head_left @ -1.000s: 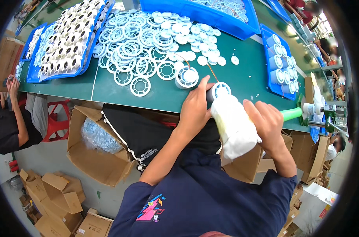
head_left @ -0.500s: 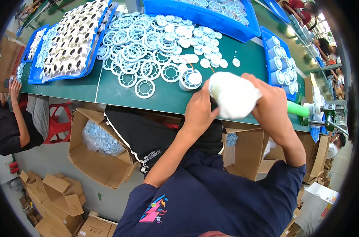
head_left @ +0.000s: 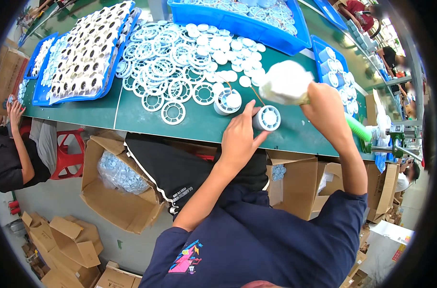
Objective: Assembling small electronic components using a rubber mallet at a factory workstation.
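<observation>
My left hand (head_left: 240, 129) has its thumb and fingers around a short cylinder (head_left: 268, 118) with a pale slotted ring face, standing at the table's near side. A thin reddish wire runs from it toward the loose discs. My right hand (head_left: 322, 109) is closed on a white wrapped bundle (head_left: 286, 80), raised just beyond the cylinder. The bundle is smeared by motion, and whatever lies inside its wrapping is hidden. Left of the cylinder stands a second one (head_left: 226, 101), with a round white disc (head_left: 233, 100) on its top and a wire.
Loose slotted rings (head_left: 173, 112) and small discs (head_left: 247, 56) spread leftward and beyond. Blue bins (head_left: 307, 43) and a filled tray (head_left: 79, 62) line the table. At right, a green tube (head_left: 357, 126) sits beside a metal clamp. Cardboard boxes (head_left: 117, 211) stand below; another person works far left.
The white bundle has moved up and away in my right hand, uncovering the cylinder at my left hand. My view has shifted slightly.
</observation>
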{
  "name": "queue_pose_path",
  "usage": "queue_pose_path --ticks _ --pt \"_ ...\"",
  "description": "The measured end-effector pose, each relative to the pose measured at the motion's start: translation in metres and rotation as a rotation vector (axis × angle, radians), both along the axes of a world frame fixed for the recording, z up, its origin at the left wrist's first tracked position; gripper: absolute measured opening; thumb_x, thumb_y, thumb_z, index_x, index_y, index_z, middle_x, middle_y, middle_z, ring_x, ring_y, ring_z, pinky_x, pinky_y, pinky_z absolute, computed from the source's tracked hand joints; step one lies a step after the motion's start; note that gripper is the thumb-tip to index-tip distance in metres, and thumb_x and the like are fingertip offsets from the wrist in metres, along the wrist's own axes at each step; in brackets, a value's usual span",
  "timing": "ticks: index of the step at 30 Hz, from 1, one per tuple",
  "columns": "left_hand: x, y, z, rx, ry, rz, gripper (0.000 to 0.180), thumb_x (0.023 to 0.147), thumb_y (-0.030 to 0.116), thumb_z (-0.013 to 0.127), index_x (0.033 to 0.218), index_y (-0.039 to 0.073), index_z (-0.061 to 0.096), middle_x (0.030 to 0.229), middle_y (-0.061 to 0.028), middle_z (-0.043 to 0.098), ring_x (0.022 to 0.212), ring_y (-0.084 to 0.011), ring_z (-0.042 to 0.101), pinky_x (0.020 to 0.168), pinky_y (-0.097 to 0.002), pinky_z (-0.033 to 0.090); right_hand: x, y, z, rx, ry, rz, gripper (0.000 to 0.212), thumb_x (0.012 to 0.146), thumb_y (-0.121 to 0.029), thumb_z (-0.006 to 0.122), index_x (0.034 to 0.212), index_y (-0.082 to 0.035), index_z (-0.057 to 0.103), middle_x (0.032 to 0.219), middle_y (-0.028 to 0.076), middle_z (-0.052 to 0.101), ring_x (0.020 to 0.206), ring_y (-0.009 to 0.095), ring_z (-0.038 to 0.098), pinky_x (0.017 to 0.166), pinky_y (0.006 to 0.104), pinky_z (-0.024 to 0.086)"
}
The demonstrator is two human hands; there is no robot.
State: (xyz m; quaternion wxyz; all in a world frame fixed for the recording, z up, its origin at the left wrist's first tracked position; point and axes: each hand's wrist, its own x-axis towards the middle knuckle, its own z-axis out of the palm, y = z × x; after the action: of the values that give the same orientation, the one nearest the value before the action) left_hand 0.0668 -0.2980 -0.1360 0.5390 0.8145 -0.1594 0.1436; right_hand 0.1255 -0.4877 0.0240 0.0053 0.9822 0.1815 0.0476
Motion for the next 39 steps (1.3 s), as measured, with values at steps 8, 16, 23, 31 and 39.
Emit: queue_pose_path --ticks 8,16,23,31,39 --pt "-0.001 0.001 0.002 0.007 0.022 0.003 0.085 0.081 0.016 0.089 0.149 -0.002 0.042 0.127 -0.0148 0.072 0.113 -0.0357 0.070 0.097 -0.0439 0.054 -0.007 -0.026 -0.007 0.167 0.147 -0.244 0.024 0.086 -0.006 0.070 0.109 0.000 0.067 0.094 0.026 0.074 0.092 0.046 0.070 0.079 0.0539 0.056" --pt "-0.002 0.002 0.003 0.008 -0.017 -0.001 0.085 0.080 0.014 0.089 0.150 -0.001 0.043 0.127 -0.0149 0.071 0.112 -0.0355 0.069 0.096 -0.0438 0.054 -0.040 -0.061 -0.052 0.493 0.419 -0.315 0.043 0.084 -0.006 0.071 0.126 0.000 0.067 0.105 0.024 0.076 0.104 0.044 0.071 0.092 0.0417 0.055" --pt "-0.003 0.001 0.001 0.039 -0.065 0.020 0.084 0.079 0.014 0.089 0.150 0.001 0.044 0.126 -0.0145 0.071 0.112 -0.0341 0.069 0.096 -0.0439 0.053 -0.036 -0.075 -0.078 0.627 0.369 -0.345 0.046 0.086 -0.010 0.073 0.129 0.005 0.062 0.115 0.021 0.074 0.107 0.036 0.071 0.097 0.0409 0.053" --pt "-0.003 0.001 0.002 0.056 -0.079 0.025 0.084 0.080 0.016 0.088 0.150 0.001 0.045 0.126 -0.0150 0.071 0.112 -0.0340 0.068 0.095 -0.0436 0.053 -0.052 -0.051 -0.089 0.390 -0.236 -0.323 0.053 0.093 -0.019 0.078 0.136 0.002 0.056 0.120 0.016 0.060 0.107 0.030 0.061 0.090 0.0404 0.051" --pt "-0.001 0.007 0.004 0.101 -0.115 -0.007 0.085 0.075 0.009 0.086 0.150 0.001 0.047 0.126 -0.0170 0.067 0.113 -0.0356 0.066 0.096 -0.0445 0.052 -0.062 0.029 -0.102 0.628 0.092 -0.049 0.069 0.084 -0.024 0.084 0.142 -0.002 0.054 0.122 0.017 0.065 0.096 0.033 0.072 0.077 0.0450 0.057"
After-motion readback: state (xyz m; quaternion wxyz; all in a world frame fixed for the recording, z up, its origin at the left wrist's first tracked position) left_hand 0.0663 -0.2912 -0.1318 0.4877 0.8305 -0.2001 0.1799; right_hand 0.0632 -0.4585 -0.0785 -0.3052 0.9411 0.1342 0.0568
